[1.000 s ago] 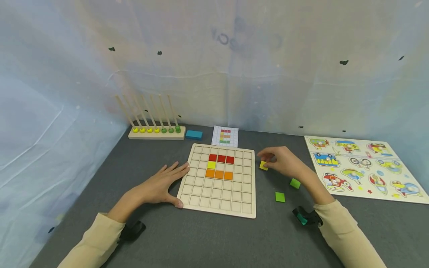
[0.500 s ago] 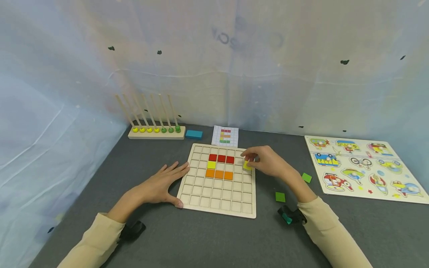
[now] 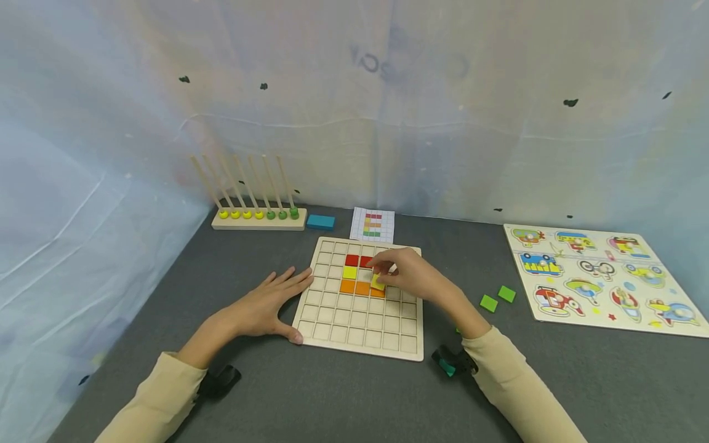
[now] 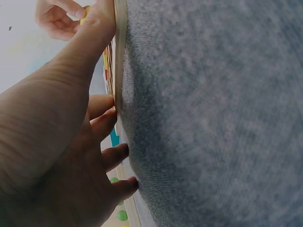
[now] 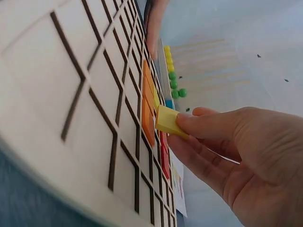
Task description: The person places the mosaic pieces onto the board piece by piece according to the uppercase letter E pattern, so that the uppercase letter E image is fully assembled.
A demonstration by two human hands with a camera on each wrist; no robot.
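A wooden grid board (image 3: 365, 338) lies on the dark table. Set in its cells are red tiles (image 3: 352, 260), one yellow-green tile (image 3: 350, 272) and a row of orange tiles (image 3: 347, 286). My right hand (image 3: 418, 275) pinches a yellow square tile (image 5: 166, 120) between thumb and fingers, just above the board near the right end of the orange row. The right wrist view shows this tile tilted and apart from the cells. My left hand (image 3: 266, 307) rests with spread fingers at the board's left edge, thumb at the near left corner.
Green tiles (image 3: 488, 303) lie right of the board, one mostly hidden by the right arm. Behind are a patterned card (image 3: 373, 225), a blue block (image 3: 320, 222) and a rod stand with beads (image 3: 259, 221). A picture puzzle board (image 3: 604, 277) lies far right.
My right hand has lifted the yellow tile from the table right of the board and carried it left over the grid. A green tile by the right arm has come into view. My left hand stays put.
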